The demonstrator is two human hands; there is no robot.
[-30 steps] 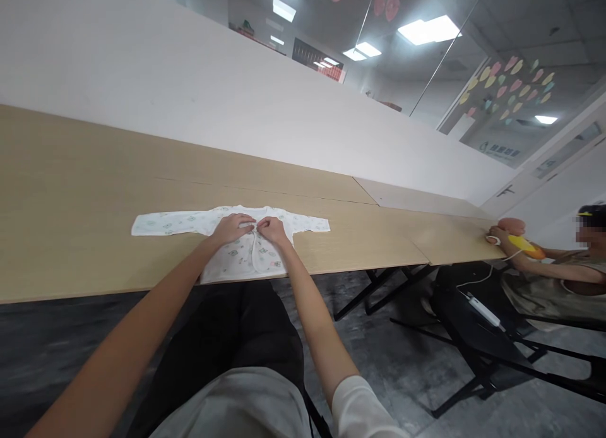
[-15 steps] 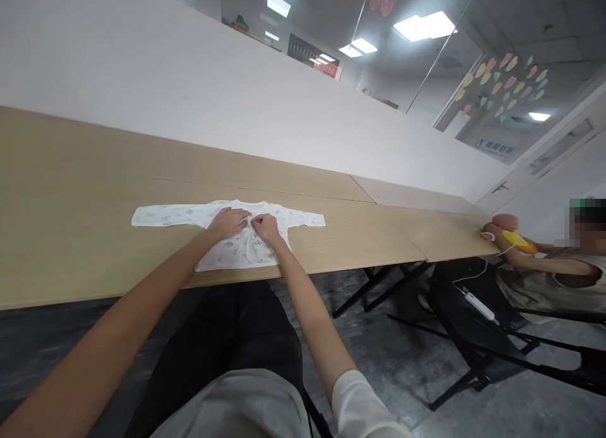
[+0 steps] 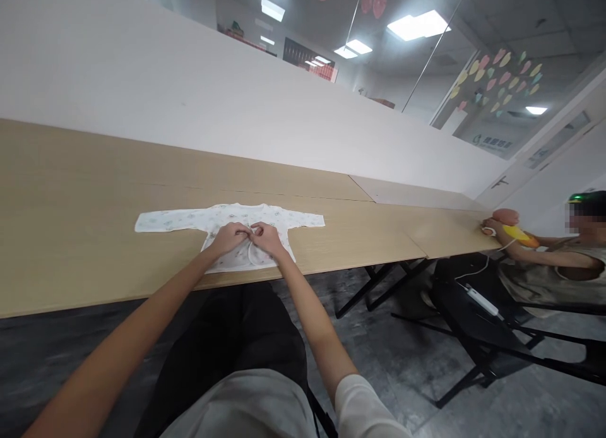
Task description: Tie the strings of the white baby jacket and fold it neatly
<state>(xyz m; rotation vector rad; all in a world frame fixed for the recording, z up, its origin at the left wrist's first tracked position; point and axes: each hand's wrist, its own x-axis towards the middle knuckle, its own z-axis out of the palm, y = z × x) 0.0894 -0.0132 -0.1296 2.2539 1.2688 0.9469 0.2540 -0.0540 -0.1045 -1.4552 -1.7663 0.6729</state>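
A small white baby shirt (image 3: 175, 220) with a faint print lies spread on the wooden table, its sleeves stretched out to both sides. My left hand (image 3: 230, 237) and my right hand (image 3: 266, 238) meet at the middle of its front opening. The fingers of both are pinched together on the shirt's front edge, fingertips nearly touching. Whatever fastener may be between them is hidden. Below my hands the rounded lower front edge and the hem show near the table's front edge.
The long wooden table (image 3: 85, 255) runs along a white partition (image 3: 189, 103). At the far right a seated person (image 3: 549, 261) handles a doll (image 3: 511, 226). A black folding chair (image 3: 478, 324) bears a white power strip (image 3: 480, 301) with a cable.
My left hand has drawn its flat fingers into a pinch and come to the right hand. Both hands have shifted slightly toward the hem along the opening.
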